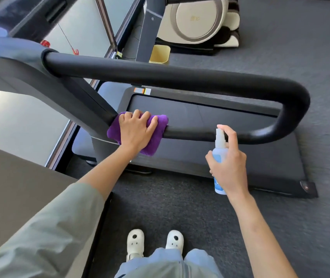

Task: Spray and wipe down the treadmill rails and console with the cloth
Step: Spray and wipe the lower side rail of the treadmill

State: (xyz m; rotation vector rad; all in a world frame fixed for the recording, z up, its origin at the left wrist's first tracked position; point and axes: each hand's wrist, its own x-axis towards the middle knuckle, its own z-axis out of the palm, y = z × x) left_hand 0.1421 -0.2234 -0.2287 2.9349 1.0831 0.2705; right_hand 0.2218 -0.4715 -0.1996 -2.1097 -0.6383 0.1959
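My right hand [228,157] gripped the bottle [219,155] at four o'clock, forefinger on the nozzle, aimed at the near rail [210,134]. My left hand [136,130], at nine o'clock, clamped the cloth [156,133] around that rail by the upright. Best to mist lightly, then wipe outward toward the bend [292,109].

Spray bottle [219,155] label unreadable, perhaps blurred.
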